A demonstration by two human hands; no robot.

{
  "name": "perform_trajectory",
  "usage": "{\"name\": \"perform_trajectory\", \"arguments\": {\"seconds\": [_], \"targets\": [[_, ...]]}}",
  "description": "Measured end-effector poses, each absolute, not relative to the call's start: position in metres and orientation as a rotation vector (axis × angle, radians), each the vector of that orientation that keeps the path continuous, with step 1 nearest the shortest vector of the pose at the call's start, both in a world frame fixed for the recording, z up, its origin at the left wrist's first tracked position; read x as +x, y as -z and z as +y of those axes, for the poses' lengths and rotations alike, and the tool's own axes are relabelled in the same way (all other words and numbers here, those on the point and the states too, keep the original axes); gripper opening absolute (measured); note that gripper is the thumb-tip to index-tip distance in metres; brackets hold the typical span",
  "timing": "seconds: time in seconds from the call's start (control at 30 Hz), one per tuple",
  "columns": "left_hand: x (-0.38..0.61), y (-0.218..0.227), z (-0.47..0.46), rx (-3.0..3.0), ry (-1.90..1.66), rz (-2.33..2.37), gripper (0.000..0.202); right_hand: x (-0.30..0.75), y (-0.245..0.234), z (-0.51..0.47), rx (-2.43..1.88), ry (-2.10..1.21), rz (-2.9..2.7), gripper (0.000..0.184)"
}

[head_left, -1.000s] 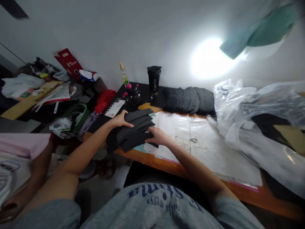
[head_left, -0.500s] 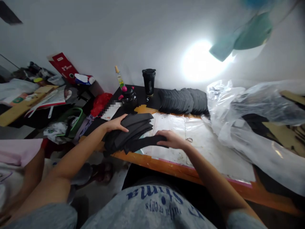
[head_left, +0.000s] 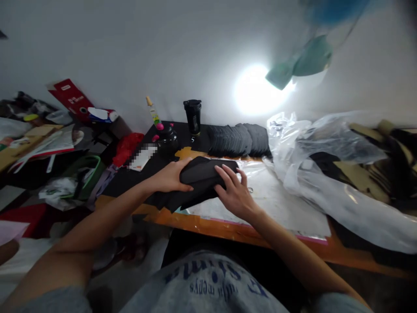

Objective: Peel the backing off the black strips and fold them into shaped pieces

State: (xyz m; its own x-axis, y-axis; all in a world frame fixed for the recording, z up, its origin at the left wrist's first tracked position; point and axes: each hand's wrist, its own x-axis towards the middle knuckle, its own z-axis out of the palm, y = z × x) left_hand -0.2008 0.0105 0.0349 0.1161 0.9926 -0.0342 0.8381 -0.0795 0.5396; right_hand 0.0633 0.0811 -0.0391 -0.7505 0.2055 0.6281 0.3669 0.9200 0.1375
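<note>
A stack of black fabric pieces (head_left: 198,180) lies near the front left of the wooden table (head_left: 228,228). My left hand (head_left: 171,177) grips the stack's left side, fingers curled over it. My right hand (head_left: 233,191) rests on the right end of the top piece, fingers stretched flat and slightly spread. The top piece is folded over and raised a little above the pieces below.
A fanned row of grey-black pieces (head_left: 239,140) lies at the back, beside a black tumbler (head_left: 193,116) and a dark round jar (head_left: 167,140). Crumpled clear plastic bags (head_left: 325,169) fill the right side. White plastic sheet (head_left: 283,204) covers the table. Clutter and a green basket (head_left: 86,169) sit left.
My right hand slid from the stack's lower edge up onto the top piece. The fanned pieces have been gathered into a tighter bundle. The camera view swung to the right.
</note>
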Motion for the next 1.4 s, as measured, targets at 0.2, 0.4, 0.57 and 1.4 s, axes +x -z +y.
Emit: {"name": "perform_trajectory", "arguments": {"seconds": [0.2, 0.4, 0.57, 1.4], "targets": [[-0.141, 0.013, 0.085, 2.315, -0.238, 1.516, 0.086, 0.130, 0.065, 0.082, -0.827, 0.394, -2.551, 0.012], [-0.122, 0.034, 0.097, 2.381, -0.207, 1.439, 0.080, 0.149, 0.099, 0.104, -1.041, 0.068, -2.528, 0.084], [-0.147, 0.029, 0.080, 2.248, -0.274, 1.361, 0.089, 0.146, 0.080, 0.117, -0.980, -0.121, -2.632, 0.090], [-0.140, 0.086, 0.028, 1.933, -0.436, 1.838, 0.112, 0.169, 0.085, 0.138, -0.797, -0.856, -2.065, 0.028]]}}
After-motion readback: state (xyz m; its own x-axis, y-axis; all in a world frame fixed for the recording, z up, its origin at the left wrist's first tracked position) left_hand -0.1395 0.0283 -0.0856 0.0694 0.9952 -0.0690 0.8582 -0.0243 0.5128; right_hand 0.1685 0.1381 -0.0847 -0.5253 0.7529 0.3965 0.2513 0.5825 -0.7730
